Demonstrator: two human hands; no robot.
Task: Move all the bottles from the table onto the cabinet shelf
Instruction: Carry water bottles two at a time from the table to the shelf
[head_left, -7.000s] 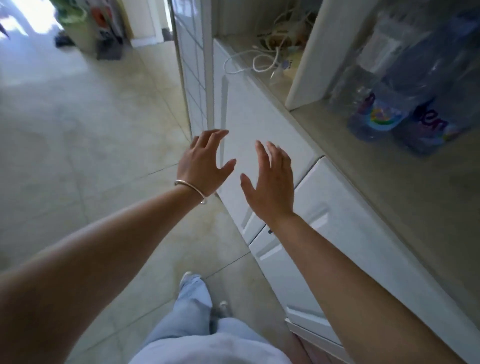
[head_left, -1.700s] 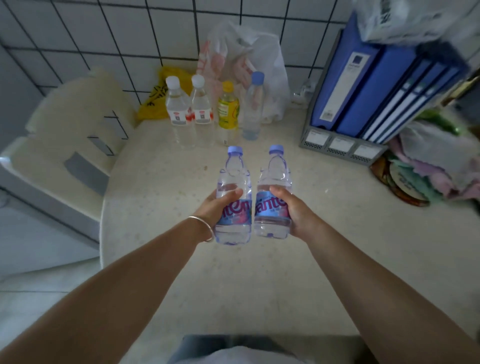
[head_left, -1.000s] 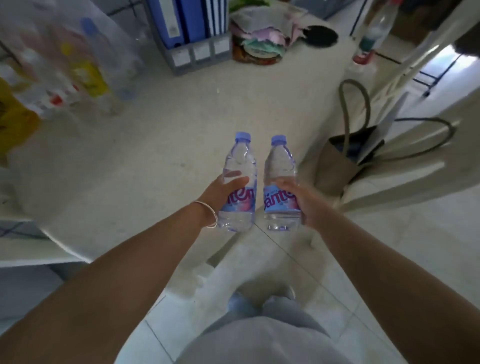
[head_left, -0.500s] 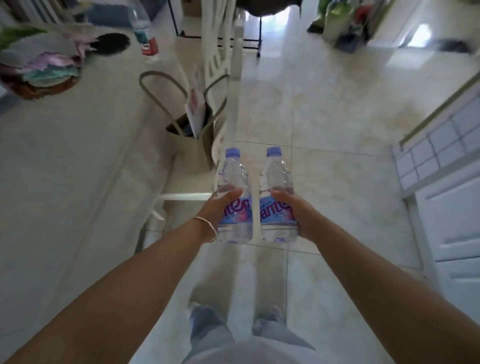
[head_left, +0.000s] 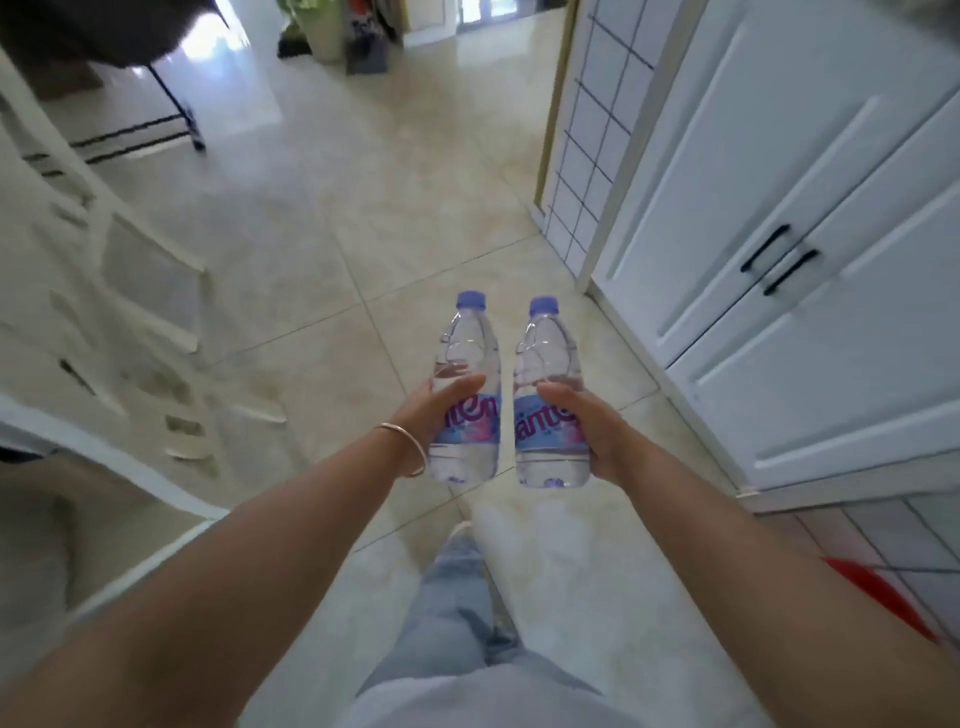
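Note:
I carry two clear water bottles with lilac caps and blue-pink labels, upright and side by side over the tiled floor. My left hand (head_left: 434, 415), with a thin bangle at the wrist, grips the left bottle (head_left: 467, 358) around its label. The right bottle (head_left: 548, 364) is held the same way by my right hand (head_left: 592, 431). The white cabinet (head_left: 810, 249) with black door handles stands to the right. Its shelf and the table are out of view.
A white slatted chair (head_left: 93, 291) stands close on the left. A tiled wall panel (head_left: 587, 135) adjoins the cabinet. A black-legged frame (head_left: 171, 114) and bags stand on the far floor. My legs are below, and something red (head_left: 883, 597) lies low right.
I have turned further right away from the table, carrying both bottles. The table and the bag have left the view, and the white cabinet doors now fill the right side.

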